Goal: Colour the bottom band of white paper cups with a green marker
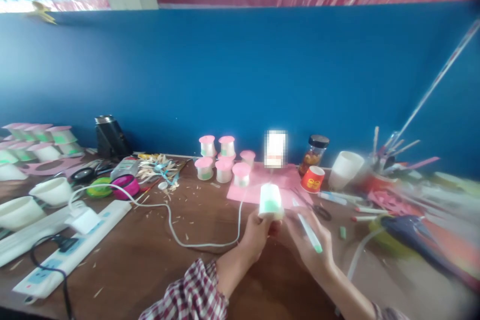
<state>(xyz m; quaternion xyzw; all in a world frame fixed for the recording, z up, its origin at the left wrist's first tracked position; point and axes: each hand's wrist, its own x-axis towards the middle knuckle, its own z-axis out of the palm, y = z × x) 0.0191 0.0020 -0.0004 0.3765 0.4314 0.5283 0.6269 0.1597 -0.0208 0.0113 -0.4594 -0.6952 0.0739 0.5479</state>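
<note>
In the middle of the view, my left hand [258, 235] is closed around the lower part of a white paper cup [270, 196] with a green patch on its side. Just right of the cup, my right hand [313, 247] holds a white marker [308, 230] with a green end, slanting between the fingers. The marker's far end is close to the cup; blur hides whether they touch. A small green cap-like piece [342, 232] lies on the table right of my right hand. Pink paper [258, 187] lies behind the cup, with scissors [320, 210] at its right edge.
White cups with pink tops [224, 170] stand at the back, and more [62, 136] are stacked far left. A power strip [80, 250] and white cable [168, 215] cross the left side. A red cup [313, 179], a jar [316, 150] and blurred markers crowd the right.
</note>
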